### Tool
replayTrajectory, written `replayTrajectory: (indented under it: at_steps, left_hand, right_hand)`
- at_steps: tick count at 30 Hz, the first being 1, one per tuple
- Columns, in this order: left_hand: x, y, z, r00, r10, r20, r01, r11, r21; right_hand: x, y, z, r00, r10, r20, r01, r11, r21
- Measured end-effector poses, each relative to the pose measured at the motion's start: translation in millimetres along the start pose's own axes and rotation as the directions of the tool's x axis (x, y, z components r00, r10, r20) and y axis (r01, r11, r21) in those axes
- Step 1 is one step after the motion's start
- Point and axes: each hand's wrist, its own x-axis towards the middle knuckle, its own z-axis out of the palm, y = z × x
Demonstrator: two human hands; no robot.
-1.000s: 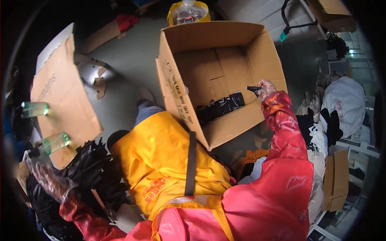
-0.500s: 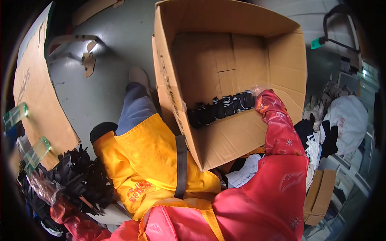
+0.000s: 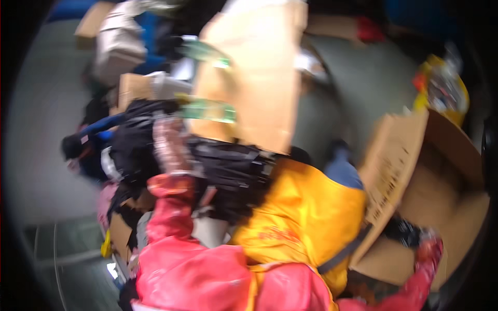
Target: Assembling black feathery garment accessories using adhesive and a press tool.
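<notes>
The left hand (image 3: 171, 142), in a clear plastic glove, reaches out over a heap of black cloth (image 3: 231, 173), with black fabric to either side of it. Its fingers look extended away from the body, but motion blur hides their tips, so I cannot tell how far open it is or whether it has hold of a piece. Just beyond, a green-tinted clear piece (image 3: 210, 111) sits across the near-left edge of a tall cardboard sheet (image 3: 262, 88), close to the fingers and to their right.

The right hand (image 3: 429, 238) is well apart, low inside an open cardboard carton (image 3: 386, 171). A row of black fabric bundles (image 3: 404, 231) lies in the carton directly left of this hand — its near end right by the fingers, though contact is unclear. The hand is small and smeared; I cannot tell its opening or any grip. Between the two hands spreads a yellow apron (image 3: 295, 207) — a dark strap (image 3: 342, 251) crosses its right side.
</notes>
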Motion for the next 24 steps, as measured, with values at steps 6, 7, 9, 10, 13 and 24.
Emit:
replayTrajectory:
  at_steps: [6, 7, 9, 10, 13, 24]
  left_hand:
    - [-15, 38, 37, 0.989, -0.109, 0.1, 0.137, 0.927, -0.35]
    - [-12, 41, 39, 0.982, -0.122, 0.142, 0.165, 0.924, -0.345]
    - [-5, 39, 46, 0.978, -0.099, 0.183, 0.168, 0.896, -0.411]
    - [-2, 35, 51, 0.975, -0.061, 0.212, 0.162, 0.85, -0.501]
    - [1, 20, 71, 0.982, 0.018, 0.186, 0.11, 0.747, -0.656]
    - [-29, 164, 73, 0.911, 0.187, 0.367, -0.207, 0.978, 0.015]
  right_hand:
    - [-32, 11, -27, 0.957, 0.226, -0.181, -0.105, 0.854, 0.509]
    - [-48, 15, -33, 0.941, 0.259, -0.216, -0.089, 0.808, 0.582]
    - [-73, 11, -46, 0.913, 0.311, -0.265, -0.031, 0.699, 0.714]
    - [-85, 8, -53, 0.899, 0.338, -0.278, -0.001, 0.636, 0.771]
    - [-121, -2, -75, 0.866, 0.386, -0.318, 0.105, 0.48, 0.871]
    - [-224, -204, -148, 0.538, -0.097, -0.837, 0.551, 0.792, 0.263]
